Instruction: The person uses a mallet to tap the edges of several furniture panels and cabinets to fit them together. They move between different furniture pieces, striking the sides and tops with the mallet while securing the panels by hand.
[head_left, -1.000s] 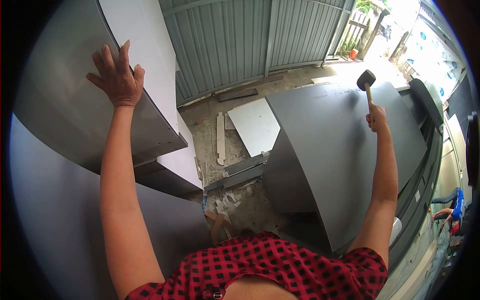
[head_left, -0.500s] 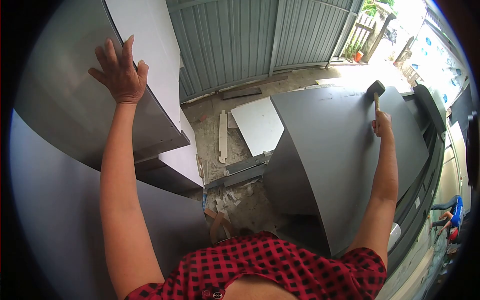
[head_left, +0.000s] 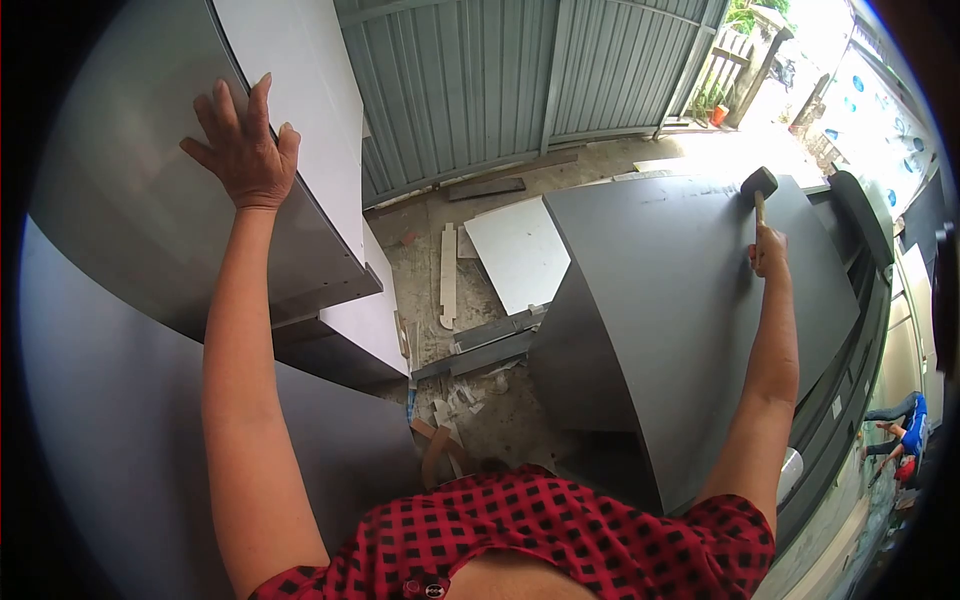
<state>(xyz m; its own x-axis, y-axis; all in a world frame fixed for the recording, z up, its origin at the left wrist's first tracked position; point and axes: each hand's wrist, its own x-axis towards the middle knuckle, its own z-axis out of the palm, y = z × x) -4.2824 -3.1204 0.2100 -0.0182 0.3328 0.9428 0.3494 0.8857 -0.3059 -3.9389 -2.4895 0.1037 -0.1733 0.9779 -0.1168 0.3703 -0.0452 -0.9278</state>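
My left hand [head_left: 245, 150] lies with fingers spread on a grey panel [head_left: 120, 170] at the upper left, its fingertips near the edge beside a white panel [head_left: 305, 120]. At the right, my right hand [head_left: 770, 252] is closed round the wooden handle of a mallet [head_left: 760, 183]. The dark mallet head is over the far part of a large grey board [head_left: 680, 300]; whether it touches the board I cannot tell.
A corrugated metal wall [head_left: 460, 90] stands ahead. On the floor lie a white board [head_left: 518, 250], a notched strip [head_left: 448, 275], grey rails [head_left: 490, 350] and scraps. Dark panels lean at the right. A person in blue [head_left: 912, 435] bends down at the far right.
The mallet and my right hand have shifted very slightly right and down in the view. My left hand keeps its place on the panel.
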